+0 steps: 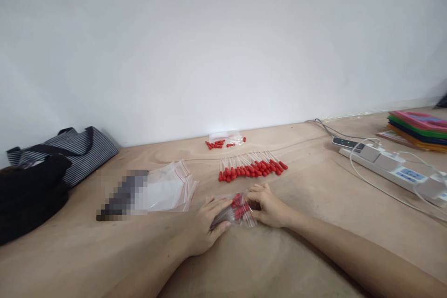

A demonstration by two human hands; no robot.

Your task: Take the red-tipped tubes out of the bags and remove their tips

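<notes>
A clear zip bag (228,216) with several red-tipped sticks inside lies on the table between my hands. My left hand (212,223) is closed on the bag's left part, thumb at the near side and fingers on the far side. At the bag's right end, by the mouth with its red line, my right hand (267,205) has its fingers bent in a pinch on the plastic. Just beyond, a spread row of red-tipped white sticks (253,167) lies on the table. Flat zip bags (167,191) are stacked to the left.
Further back, near the wall, another small bag (223,137) lies with loose red pieces (214,145). A striped bag (91,153) and a black bag (33,195) stand left. On the right are a power strip (387,167) with cables and stacked coloured folders (419,128).
</notes>
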